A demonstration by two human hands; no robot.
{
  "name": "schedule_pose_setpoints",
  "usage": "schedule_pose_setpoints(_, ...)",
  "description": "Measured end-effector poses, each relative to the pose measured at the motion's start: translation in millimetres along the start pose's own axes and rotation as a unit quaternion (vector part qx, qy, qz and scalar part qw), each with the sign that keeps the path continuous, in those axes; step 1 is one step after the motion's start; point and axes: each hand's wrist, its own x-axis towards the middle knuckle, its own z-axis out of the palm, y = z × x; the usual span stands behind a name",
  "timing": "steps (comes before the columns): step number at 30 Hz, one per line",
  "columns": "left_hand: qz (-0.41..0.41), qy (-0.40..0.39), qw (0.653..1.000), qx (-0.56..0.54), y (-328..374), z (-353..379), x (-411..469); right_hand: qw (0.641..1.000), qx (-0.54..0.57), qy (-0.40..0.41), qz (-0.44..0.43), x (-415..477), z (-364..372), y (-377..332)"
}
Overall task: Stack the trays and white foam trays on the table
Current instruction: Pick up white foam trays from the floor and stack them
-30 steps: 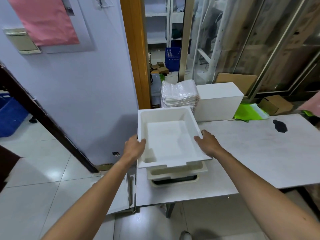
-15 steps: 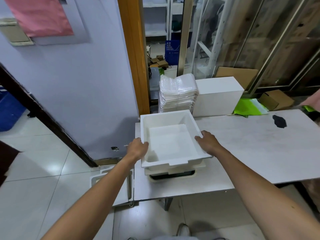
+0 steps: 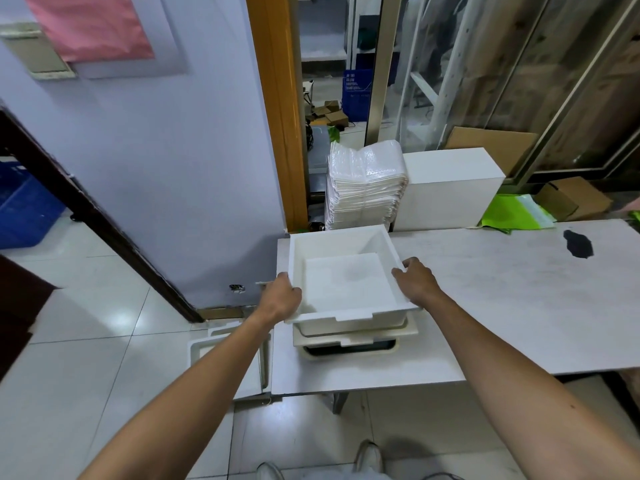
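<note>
Lower trays point(image 3: 349, 341): only the front rims show beneath the top one. The count is unclear, and the lowest has a dark interior.
Floor tray point(image 3: 202, 351): partly hidden behind the left forearm.
White foam tray point(image 3: 343, 282): deep and square with a flanged rim, on top of the stack at the left end of the counter point(image 3: 502, 306).
Left hand point(image 3: 280, 299): grips the left rim.
Right hand point(image 3: 414, 280): grips the right rim. The fingertips of both hands are hidden.
Counter's left edge lies just beside the stack. Bare surface runs right to a dark stain point(image 3: 578, 244).
</note>
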Motion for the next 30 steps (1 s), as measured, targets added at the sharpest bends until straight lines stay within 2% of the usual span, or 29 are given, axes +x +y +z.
schedule_pose_setpoints(4,-0.001,0.000,1.000,0.009,-6.1,5.9,0.9,1.000,-0.019,0.020,-0.011,0.4,5.9,5.0)
schedule_pose_setpoints(13,0.054,-0.013,0.986,0.158,-20.5,20.0,-3.8,0.994,-0.104,0.001,-0.044,-6.8,19.9,24.5)
schedule_pose_setpoints(30,0.035,-0.051,0.958,0.282,-15.7,25.5,-10.4,0.960,-0.274,-0.033,-0.048,-2.8,24.3,26.0)
